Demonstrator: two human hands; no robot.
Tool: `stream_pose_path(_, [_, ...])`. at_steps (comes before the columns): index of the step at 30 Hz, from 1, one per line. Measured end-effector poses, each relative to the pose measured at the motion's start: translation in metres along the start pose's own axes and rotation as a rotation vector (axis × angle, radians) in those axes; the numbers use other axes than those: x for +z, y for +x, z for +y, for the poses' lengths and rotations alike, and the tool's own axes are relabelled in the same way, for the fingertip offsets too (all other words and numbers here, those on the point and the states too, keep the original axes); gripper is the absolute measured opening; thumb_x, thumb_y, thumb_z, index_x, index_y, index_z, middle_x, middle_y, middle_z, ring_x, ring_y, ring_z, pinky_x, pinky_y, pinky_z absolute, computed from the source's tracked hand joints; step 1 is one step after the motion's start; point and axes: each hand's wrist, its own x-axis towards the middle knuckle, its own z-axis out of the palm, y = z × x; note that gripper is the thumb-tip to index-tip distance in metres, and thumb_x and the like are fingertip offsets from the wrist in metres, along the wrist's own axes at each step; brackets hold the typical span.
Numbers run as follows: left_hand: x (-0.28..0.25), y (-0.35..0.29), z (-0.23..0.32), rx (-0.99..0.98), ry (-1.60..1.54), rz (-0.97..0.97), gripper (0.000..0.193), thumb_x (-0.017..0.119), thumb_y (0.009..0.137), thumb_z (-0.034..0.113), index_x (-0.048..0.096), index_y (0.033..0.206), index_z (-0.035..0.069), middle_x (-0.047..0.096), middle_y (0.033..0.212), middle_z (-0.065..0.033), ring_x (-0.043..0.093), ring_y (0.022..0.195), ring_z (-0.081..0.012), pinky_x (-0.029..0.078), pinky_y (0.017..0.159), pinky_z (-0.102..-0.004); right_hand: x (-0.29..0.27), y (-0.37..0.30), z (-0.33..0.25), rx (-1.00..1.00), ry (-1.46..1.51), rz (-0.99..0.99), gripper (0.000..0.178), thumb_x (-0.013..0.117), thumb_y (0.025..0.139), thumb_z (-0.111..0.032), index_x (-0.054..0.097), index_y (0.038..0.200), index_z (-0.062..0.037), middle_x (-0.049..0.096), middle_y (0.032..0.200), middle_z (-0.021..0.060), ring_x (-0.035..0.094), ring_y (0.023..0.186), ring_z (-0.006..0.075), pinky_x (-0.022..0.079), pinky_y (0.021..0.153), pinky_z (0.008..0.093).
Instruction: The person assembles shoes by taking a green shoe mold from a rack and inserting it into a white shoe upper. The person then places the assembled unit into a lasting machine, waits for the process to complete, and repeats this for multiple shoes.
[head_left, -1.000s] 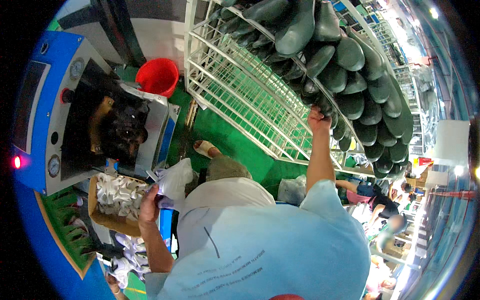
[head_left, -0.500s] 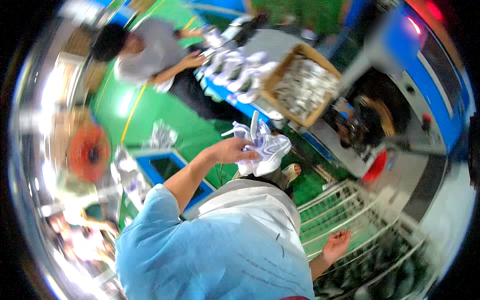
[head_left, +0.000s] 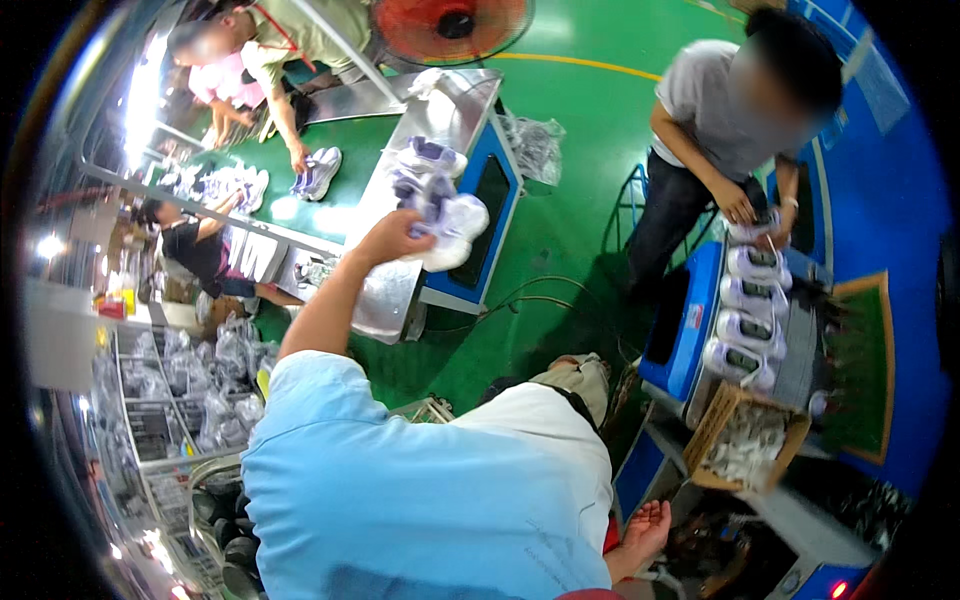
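My left hand [head_left: 397, 237] is closed on white and purple sneakers [head_left: 458, 225], held over the edge of a metal-topped table [head_left: 385, 305]. Its fingertips are partly hidden behind the shoes. Just beyond them, another white and purple sneaker [head_left: 432, 157] rests on the tabletop. I cannot tell whether the held shoes touch the table. Down at the lower right, my right hand [head_left: 648, 530] hangs away from the shoes, palm up and empty, with its fingers loosely apart.
At right, a co-worker [head_left: 700, 130] handles sneakers lined up on a bench [head_left: 690, 330] beside a cardboard box [head_left: 705, 440]. Across the left table, another person's hand [head_left: 299, 155] reaches to sneakers. A red fan [head_left: 455, 25] stands far off. Hoses [head_left: 545, 298] cross the green floor.
My view has swung left, so the bench and box now lie at the right. The held sneakers have come from in front of me to the metal-topped table.
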Motion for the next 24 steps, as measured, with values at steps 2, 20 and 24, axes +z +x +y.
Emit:
stream_pose_path(2, [-0.042, -0.002, -0.057, -0.175, 0.103, 0.058, 0.05, 0.076, 0.076, 0.047, 0.073, 0.095, 0.001, 0.071, 0.087, -0.0228, 0.068, 0.08, -0.0366, 0.052, 0.072, -0.0449, 0.016, 0.027, 0.004, -0.093, -0.161, -0.072, 0.025, 0.062, 0.099, -0.03, 0.062, 0.103, -0.0058, 0.063, 0.083, 0.0047, 0.056, 0.069, 0.0152, 0.044, 0.059, 0.0311])
stream_pose_path(20, [0.175, 0.195, 0.174, 0.294, -0.445, -0.256, 0.029, 0.067, 0.094, 0.021, 0.069, 0.117, 0.004, 0.072, 0.108, -0.016, 0.071, 0.098, -0.0295, 0.055, 0.086, -0.0373, 0.147, -0.011, 0.012, -0.159, -0.661, -0.041, 0.044, 0.061, 0.098, -0.014, 0.052, 0.136, 0.0054, 0.068, 0.097, 0.0095, 0.066, 0.075, 0.0147, 0.053, 0.066, 0.0271])
stream_pose_path(24, [0.278, 0.259, 0.338, 0.734, -0.406, -0.326, 0.036, 0.063, 0.091, 0.018, 0.065, 0.122, 0.0, 0.068, 0.115, -0.0239, 0.064, 0.107, -0.0403, 0.051, 0.093, -0.0459, 0.131, -0.028, 0.034, -0.285, -0.868, -0.006, 0.048, 0.059, 0.1, -0.018, 0.05, 0.14, 0.0064, 0.069, 0.096, 0.0068, 0.065, 0.088, 0.015, 0.051, 0.08, 0.0283])
